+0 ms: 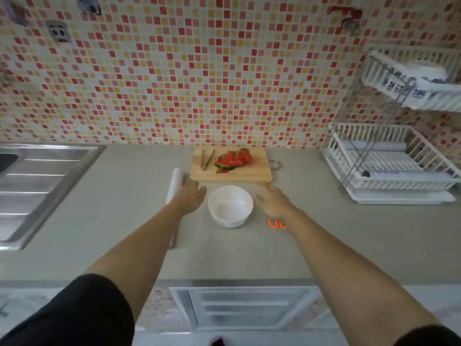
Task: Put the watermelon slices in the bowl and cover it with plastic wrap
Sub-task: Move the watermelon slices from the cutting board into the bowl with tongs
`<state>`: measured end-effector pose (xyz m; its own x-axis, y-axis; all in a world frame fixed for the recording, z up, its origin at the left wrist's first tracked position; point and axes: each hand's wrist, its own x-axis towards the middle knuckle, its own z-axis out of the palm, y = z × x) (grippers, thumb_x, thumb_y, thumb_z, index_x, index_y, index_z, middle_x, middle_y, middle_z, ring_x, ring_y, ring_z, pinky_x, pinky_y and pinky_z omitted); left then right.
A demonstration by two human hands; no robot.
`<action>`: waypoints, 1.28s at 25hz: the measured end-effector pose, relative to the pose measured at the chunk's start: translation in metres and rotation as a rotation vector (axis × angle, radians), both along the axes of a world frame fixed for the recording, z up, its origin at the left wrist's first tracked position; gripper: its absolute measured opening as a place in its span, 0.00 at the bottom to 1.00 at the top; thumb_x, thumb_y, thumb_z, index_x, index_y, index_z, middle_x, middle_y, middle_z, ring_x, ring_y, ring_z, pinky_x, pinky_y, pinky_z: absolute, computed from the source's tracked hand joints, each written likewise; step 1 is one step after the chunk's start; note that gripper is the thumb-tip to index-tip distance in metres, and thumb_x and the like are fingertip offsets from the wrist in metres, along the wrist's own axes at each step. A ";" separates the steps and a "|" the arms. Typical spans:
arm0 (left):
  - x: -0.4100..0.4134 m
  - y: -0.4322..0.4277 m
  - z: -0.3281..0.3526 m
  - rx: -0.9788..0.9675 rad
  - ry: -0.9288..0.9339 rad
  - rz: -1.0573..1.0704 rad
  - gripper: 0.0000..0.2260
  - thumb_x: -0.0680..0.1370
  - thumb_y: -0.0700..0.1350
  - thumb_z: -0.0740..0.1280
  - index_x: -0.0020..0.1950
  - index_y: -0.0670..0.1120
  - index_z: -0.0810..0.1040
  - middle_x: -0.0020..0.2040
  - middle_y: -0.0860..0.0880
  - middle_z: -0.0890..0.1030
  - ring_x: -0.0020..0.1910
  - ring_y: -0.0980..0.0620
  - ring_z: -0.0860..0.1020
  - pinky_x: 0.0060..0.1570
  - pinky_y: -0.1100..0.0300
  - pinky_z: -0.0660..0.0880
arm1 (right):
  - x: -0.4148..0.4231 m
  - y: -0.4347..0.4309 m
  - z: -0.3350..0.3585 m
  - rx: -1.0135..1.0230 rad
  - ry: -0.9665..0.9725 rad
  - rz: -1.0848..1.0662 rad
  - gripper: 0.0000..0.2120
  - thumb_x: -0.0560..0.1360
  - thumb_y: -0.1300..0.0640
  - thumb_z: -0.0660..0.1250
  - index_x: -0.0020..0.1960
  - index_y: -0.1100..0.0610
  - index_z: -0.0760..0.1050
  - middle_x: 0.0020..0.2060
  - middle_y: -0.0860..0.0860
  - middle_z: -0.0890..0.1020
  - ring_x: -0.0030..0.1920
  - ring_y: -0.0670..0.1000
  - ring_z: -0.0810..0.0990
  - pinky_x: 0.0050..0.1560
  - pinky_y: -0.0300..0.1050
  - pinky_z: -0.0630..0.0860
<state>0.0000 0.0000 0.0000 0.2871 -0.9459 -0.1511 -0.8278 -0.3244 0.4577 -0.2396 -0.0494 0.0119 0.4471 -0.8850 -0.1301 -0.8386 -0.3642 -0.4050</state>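
A white bowl stands empty on the grey counter. Behind it lies a wooden cutting board with several red watermelon slices and metal tongs on it. A white roll of plastic wrap lies left of the board, partly hidden by my left arm. My left hand hovers flat just left of the bowl, fingers apart, holding nothing. My right hand hovers flat just right of the bowl, also holding nothing.
Orange-handled scissors lie right of the bowl, partly under my right forearm. A steel sink and drainboard fill the left. A white two-tier dish rack stands at the right. A mosaic tiled wall runs behind the counter.
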 end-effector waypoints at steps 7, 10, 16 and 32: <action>-0.001 -0.021 -0.055 0.023 0.267 0.019 0.21 0.83 0.52 0.50 0.66 0.40 0.72 0.63 0.38 0.77 0.60 0.40 0.75 0.51 0.58 0.66 | 0.022 -0.023 -0.076 0.208 -0.291 -0.221 0.24 0.80 0.48 0.53 0.72 0.59 0.59 0.71 0.58 0.65 0.71 0.56 0.63 0.69 0.47 0.58; 0.002 -0.028 -0.073 0.011 0.380 0.119 0.22 0.82 0.54 0.51 0.67 0.43 0.72 0.58 0.41 0.78 0.53 0.40 0.79 0.56 0.54 0.73 | 0.029 -0.024 -0.097 0.223 -0.380 -0.307 0.22 0.80 0.48 0.52 0.68 0.59 0.65 0.65 0.58 0.73 0.67 0.57 0.69 0.66 0.52 0.65; 0.002 -0.053 -0.094 -0.022 0.484 0.150 0.14 0.80 0.46 0.58 0.63 0.48 0.75 0.51 0.43 0.81 0.39 0.49 0.78 0.48 0.53 0.78 | 0.042 -0.041 -0.118 0.224 -0.462 -0.404 0.16 0.80 0.49 0.50 0.60 0.53 0.71 0.53 0.53 0.80 0.55 0.56 0.76 0.44 0.40 0.62; 0.054 -0.200 -0.084 -0.140 0.060 0.302 0.23 0.78 0.49 0.63 0.67 0.37 0.68 0.63 0.35 0.71 0.60 0.35 0.70 0.60 0.49 0.64 | 0.058 -0.114 -0.117 0.214 -0.511 -0.470 0.14 0.80 0.51 0.52 0.53 0.55 0.74 0.40 0.48 0.77 0.40 0.48 0.73 0.40 0.44 0.67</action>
